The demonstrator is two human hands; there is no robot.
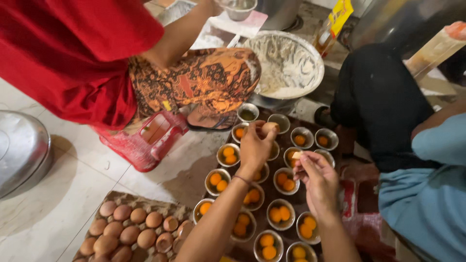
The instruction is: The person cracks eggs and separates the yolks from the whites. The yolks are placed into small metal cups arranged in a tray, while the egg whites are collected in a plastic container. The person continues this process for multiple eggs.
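Observation:
My left hand [256, 145] holds a brown egg [269, 127] up over the small steel bowls [281, 180]. My right hand [318, 182] is beside it, pinching a small pale piece of eggshell [296, 155] between the fingertips. Several of the bowls hold one or two orange yolks. At the lower left lies a cardboard egg tray [131, 230] with several brown eggs; a few cracked shells sit at its right end.
A person in a red top sits on a red plastic stool [145, 140] at the upper left. A big metal basin of flour [286, 65] stands behind the bowls. Another person in black and light blue is on the right. A steel lid [19, 150] lies far left.

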